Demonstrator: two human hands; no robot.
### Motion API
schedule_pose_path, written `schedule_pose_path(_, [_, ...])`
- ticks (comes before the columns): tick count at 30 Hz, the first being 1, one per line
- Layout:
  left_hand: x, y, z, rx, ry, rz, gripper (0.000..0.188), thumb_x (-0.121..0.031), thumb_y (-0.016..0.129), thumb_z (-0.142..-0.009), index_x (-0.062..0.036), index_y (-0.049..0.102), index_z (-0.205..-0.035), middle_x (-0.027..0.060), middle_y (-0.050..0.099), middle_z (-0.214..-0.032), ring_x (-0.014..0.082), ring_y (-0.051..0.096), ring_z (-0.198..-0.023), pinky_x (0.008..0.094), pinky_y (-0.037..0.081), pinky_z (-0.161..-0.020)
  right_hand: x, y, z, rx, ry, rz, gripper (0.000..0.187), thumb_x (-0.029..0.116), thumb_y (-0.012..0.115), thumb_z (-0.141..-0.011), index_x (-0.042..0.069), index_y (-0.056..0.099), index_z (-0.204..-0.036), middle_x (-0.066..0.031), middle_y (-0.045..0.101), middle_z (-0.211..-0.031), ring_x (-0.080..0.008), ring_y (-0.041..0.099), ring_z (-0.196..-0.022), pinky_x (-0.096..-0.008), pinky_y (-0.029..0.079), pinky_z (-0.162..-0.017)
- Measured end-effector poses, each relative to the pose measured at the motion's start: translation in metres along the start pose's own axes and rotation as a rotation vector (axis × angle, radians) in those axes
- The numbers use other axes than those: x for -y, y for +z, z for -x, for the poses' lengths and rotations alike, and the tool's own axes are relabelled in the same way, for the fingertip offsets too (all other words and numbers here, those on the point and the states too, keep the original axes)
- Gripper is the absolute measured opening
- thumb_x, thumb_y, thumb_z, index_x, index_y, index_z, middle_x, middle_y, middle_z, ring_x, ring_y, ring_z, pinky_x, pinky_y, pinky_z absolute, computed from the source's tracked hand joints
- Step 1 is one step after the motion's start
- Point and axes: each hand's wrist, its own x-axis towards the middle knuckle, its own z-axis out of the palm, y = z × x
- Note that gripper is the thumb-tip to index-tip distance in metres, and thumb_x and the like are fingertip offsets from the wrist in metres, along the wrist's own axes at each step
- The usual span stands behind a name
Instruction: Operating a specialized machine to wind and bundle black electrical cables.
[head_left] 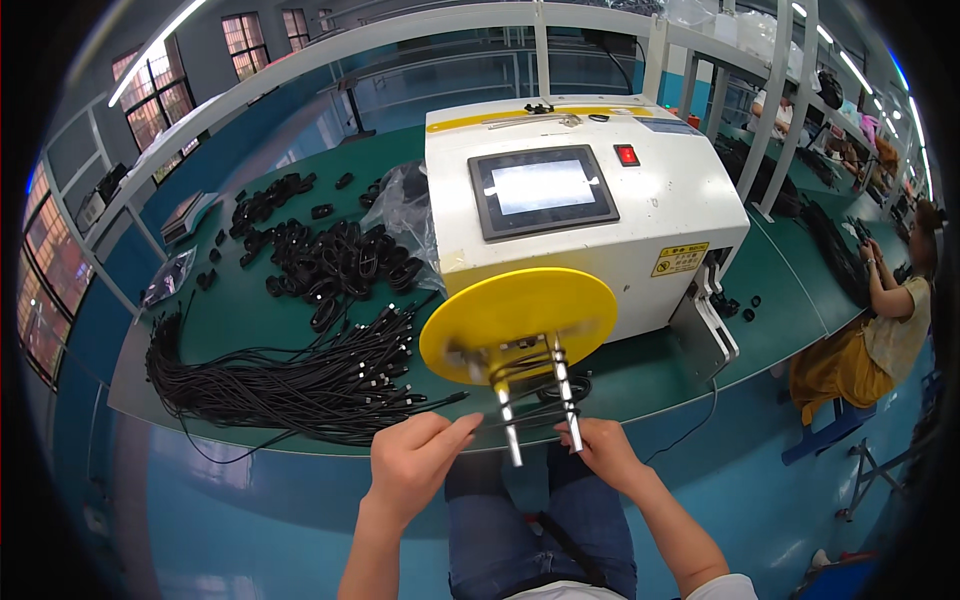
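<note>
A white winding machine (620,280) stands in front of me with a yellow disc (565,300) on its face. Two silver rods (508,428) stick out from the disc toward me, and a black cable (530,375) is looped around them. Blur near the disc's hub suggests it is turning. Left of the rods, my left hand (412,460) is closed in a pinch, with the thin cable running from its fingertips toward the rods. My right hand (608,452) is at the right rod's tip, fingers bent together; that rod partly hides what they hold.
On the green table (400,150), straight cables (270,385) lie bundled at the left, with coiled black cables (345,255) and a clear plastic bag (405,215) behind. The machine carries a screen (545,190) and red switch (626,155). A co-worker (895,310) sits at far right.
</note>
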Motion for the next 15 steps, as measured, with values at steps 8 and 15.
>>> schedule_pose_path(8, [-0.039, 0.017, -0.03, 0.015, 0.066, -0.086, 0.032, 0.0, 0.072, -0.067, -0.0048, 0.069, -0.099, 0.0058, 0.056, -0.073, 0.017, 0.054, -0.06, 0.0273, 0.042, -0.049, 0.004, 0.001, 0.003, -0.018, -0.026, -0.042, 0.022, -0.005, 0.058, -0.078, -0.001, 0.063, -0.099, -0.0133, 0.066, -0.081, -0.025, 0.066, -0.073, -0.0324, 0.052, -0.066])
schedule_pose_path(15, [-0.039, 0.032, -0.016, -0.068, 0.063, -0.042, 0.031, 0.002, 0.072, -0.069, -0.0044, 0.069, -0.099, 0.0065, 0.055, -0.079, 0.0175, 0.053, -0.06, 0.0267, 0.045, -0.05, 0.031, -0.02, -0.002, -0.175, 0.162, -0.35, 0.012, 0.003, 0.06, -0.085, 0.002, 0.064, -0.096, -0.0117, 0.064, -0.081, -0.0203, 0.065, -0.072, -0.029, 0.051, -0.061])
